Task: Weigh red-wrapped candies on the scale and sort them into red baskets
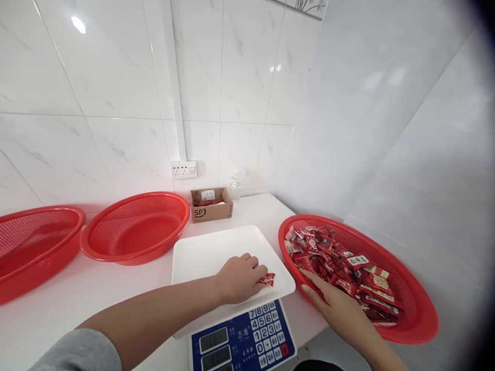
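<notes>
Packet (267, 279) at scale tray (204, 260)
Left hand (240, 278) pinches it; right hand (334, 304), spread at the rim, apparently steadies basket (423, 319).

rear wall (127, 62): white glossy tile, faint grey veining, straight joints. patterned strip (303, 7) at top. white conduit (175, 77) descends to a white socket (184, 169). side wall (367, 118): pale grey, light sheen. worktop (257, 210): white, along the rear wall. floor (328, 342): grey, partly visible. light reflects in bright spots.

White table (96, 293): scale (242, 335), carton (212, 212), baskets (139, 232) (all red).
</notes>
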{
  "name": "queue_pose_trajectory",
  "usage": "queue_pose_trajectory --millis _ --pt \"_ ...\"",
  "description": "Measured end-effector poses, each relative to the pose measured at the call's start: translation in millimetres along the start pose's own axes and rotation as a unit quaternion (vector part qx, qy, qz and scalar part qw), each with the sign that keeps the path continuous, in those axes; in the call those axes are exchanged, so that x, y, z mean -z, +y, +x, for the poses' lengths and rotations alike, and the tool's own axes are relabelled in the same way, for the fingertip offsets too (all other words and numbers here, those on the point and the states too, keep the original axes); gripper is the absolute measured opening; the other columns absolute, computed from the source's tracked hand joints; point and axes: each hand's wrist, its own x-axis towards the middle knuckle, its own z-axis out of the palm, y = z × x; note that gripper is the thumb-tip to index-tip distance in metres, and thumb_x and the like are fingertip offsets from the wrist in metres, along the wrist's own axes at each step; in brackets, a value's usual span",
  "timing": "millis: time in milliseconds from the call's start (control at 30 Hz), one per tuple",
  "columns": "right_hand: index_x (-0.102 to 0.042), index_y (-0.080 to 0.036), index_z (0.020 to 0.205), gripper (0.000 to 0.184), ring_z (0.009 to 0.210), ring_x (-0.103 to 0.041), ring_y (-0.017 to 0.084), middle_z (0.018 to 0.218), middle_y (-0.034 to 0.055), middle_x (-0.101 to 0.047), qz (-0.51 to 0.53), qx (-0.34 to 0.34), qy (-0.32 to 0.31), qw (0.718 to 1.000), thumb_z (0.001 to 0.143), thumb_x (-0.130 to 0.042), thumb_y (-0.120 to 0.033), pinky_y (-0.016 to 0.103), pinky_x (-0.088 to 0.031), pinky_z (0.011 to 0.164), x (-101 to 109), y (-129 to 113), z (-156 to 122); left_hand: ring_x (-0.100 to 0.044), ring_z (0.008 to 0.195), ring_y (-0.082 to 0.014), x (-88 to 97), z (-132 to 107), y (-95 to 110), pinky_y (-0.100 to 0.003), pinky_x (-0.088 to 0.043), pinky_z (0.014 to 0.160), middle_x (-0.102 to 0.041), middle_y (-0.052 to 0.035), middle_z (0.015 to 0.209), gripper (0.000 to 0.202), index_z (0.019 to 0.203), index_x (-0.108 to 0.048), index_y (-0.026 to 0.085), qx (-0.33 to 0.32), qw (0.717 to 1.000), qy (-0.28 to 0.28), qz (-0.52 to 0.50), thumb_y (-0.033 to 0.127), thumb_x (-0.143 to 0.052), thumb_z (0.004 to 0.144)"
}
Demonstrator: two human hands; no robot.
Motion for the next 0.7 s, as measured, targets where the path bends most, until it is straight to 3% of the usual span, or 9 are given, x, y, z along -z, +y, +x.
queue_pose_trajectory --millis 133,267,433,567,700 --pt "-0.048 -0.025 0.131 0.055 0.121 -0.047 0.027 0.132 0.0024 -0.051 -0.002 0.004 0.003 1.0 0.086 -0.032 -0.052 0.042 -0.039 0.098 -0.8 0.6 0.7 -0.056 0.087 -0.0205 7.5 -7.5 -11.0 -0.029 -0.047 0.062 -0.061 -0.0044 0.097 0.023 0.102 -0.054 0.022 0.017 1.0 0.004 0.01 0.036 -0.04 0.089" --pt "-0.049 -0.026 0.13 0.054 0.121 -0.047 0.027 0.131 0.0017 -0.052 -0.007 0.008 0.006 1.0 0.086 -0.032 -0.052 0.041 -0.041 0.097 -2.3 2.9 2.0 -0.057 0.088 -0.0208 24.1 -24.2 -43.5 -0.03 -0.047 0.065 -0.062 -0.0051 0.096 0.024 0.102 -0.053 0.021 0.122 0.991 0.059 0.005 0.035 -0.036 0.091" --pt "-0.048 -0.027 0.13 0.054 0.121 -0.047 0.028 0.132 0.0021 -0.052 -0.007 0.012 0.006 1.0 0.086 -0.033 -0.053 0.043 -0.042 0.095 -2.8 4.8 3.3 -0.057 0.096 -0.0217 51.0 -57.6 -101.3 -0.028 -0.044 0.062 -0.061 -0.0052 0.106 0.027 0.108 -0.05 0.023 0.279 0.95 0.137 0.015 0.039 -0.036 0.09" --pt "-0.048 -0.029 0.131 0.054 0.121 -0.047 0.028 0.132 0.0011 -0.051 -0.016 0.012 0.002 1.0 0.086 -0.031 -0.054 0.042 -0.044 0.094 -3.8 6.1 4.7 -0.058 0.093 -0.0219 66.9 -84.2 -138.5 -0.027 -0.04 0.055 -0.062 -0.0037 0.102 0.027 0.104 -0.05 0.026 0.373 0.915 0.149 0.028 0.041 -0.034 0.089" --pt "-0.046 -0.029 0.132 0.056 0.122 -0.046 0.028 0.133 0.0008 -0.05 -0.028 0.007 -0.007 1.0 0.085 -0.029 -0.055 0.043 -0.043 0.095 -5.6 7.7 6.8 -0.059 0.089 -0.0227 70.9 -102.7 -160.8 -0.028 -0.04 0.054 -0.062 -0.0045 0.103 0.032 0.106 -0.048 0.026 0.438 0.887 0.147 0.018 0.045 -0.03 0.089"
